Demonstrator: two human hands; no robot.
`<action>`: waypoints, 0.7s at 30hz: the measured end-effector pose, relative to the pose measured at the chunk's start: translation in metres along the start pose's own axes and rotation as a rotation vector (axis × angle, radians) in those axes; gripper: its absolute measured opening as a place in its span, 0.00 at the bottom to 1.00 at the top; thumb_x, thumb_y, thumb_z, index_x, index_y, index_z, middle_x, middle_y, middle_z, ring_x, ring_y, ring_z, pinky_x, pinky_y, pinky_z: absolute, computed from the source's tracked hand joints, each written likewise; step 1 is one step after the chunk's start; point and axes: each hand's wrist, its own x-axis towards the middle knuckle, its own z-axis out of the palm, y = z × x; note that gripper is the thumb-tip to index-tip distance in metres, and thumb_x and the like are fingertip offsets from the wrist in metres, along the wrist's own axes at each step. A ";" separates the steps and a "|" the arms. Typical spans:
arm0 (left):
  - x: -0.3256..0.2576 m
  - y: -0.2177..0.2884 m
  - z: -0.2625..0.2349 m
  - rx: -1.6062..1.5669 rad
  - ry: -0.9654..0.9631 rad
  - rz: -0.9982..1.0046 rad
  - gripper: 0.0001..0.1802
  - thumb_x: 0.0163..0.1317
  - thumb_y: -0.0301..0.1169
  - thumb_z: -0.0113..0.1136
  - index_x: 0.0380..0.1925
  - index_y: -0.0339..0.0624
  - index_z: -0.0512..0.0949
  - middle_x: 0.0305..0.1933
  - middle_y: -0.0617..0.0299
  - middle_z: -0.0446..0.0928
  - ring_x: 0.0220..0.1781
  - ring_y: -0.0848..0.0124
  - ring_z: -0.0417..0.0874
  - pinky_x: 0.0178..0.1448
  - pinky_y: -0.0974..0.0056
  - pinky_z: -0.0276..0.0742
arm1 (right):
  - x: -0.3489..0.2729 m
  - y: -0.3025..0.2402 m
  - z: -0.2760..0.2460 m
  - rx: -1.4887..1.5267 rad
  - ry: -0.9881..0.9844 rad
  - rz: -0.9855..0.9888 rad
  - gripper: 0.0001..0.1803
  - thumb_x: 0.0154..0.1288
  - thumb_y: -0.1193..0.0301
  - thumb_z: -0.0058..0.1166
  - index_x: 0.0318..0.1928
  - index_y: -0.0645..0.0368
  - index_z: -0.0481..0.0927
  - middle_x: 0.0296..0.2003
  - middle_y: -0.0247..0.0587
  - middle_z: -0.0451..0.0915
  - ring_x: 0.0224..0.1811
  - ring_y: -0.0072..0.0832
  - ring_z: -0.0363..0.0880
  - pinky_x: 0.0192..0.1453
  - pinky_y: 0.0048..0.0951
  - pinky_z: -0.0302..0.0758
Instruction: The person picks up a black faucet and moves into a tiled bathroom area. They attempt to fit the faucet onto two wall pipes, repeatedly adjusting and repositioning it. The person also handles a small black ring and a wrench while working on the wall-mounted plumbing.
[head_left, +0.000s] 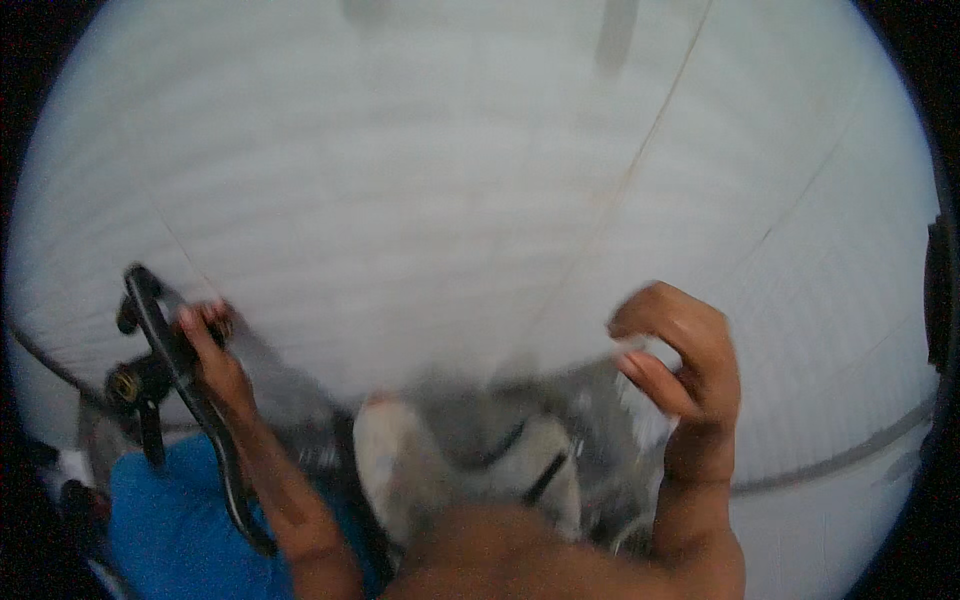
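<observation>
From my seat at the feed, I find the black bent bar (203, 404) at the lower left, with its long axis slanting from upper left down to lower right. The left hand (214, 345) is the nearer of the 2, just right of the bar's upper half; its forearm runs down roughly alongside. Its fingers curl, but I cannot tell whether they grip the bar or only sit beside it.

The right hand (685, 350) is well apart from both, across to the right, fingers curved toward the thumb. Blur hides whether anything is pinched there.

On the bar's left side I see a dark round fitting (125, 385) and a dark cable (50, 365) reaching it from the left rim. Blue cloth (190, 520) crowds the bar's lower end. Ahead, a broad white ribbed surface (430, 200) fills the view, giving sideways room between the 2 hands; its near edge ends at a grey, cluttered strip. A dark object (937, 295) bounds the far right.
</observation>
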 end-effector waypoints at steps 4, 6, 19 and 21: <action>0.021 0.006 -0.010 0.016 -0.120 0.042 0.17 0.76 0.39 0.51 0.33 0.37 0.74 0.34 0.59 0.76 0.42 0.65 0.80 0.56 0.57 0.78 | -0.101 0.152 0.102 0.154 -0.446 0.693 0.17 0.68 0.60 0.56 0.39 0.64 0.81 0.33 0.55 0.82 0.33 0.51 0.80 0.41 0.43 0.77; 0.033 0.004 -0.019 0.002 -0.140 0.054 0.18 0.76 0.41 0.51 0.33 0.36 0.74 0.34 0.58 0.77 0.43 0.63 0.81 0.57 0.56 0.79 | -0.170 0.213 0.163 -0.252 -0.605 0.779 0.13 0.68 0.65 0.55 0.36 0.64 0.82 0.30 0.55 0.82 0.33 0.50 0.81 0.40 0.44 0.76; 0.066 0.023 -0.052 0.095 -0.185 0.082 0.20 0.75 0.43 0.52 0.30 0.38 0.78 0.33 0.57 0.81 0.40 0.64 0.81 0.54 0.57 0.76 | -0.440 0.429 0.388 -0.187 -0.320 1.295 0.17 0.59 0.60 0.61 0.40 0.61 0.84 0.39 0.56 0.84 0.43 0.53 0.83 0.48 0.49 0.79; 0.066 0.028 -0.049 0.045 -0.116 0.079 0.20 0.74 0.43 0.53 0.29 0.39 0.78 0.33 0.56 0.81 0.39 0.64 0.82 0.55 0.58 0.75 | -0.476 0.439 0.376 -0.178 -0.263 1.417 0.20 0.57 0.59 0.63 0.43 0.62 0.83 0.41 0.57 0.84 0.45 0.54 0.83 0.49 0.49 0.79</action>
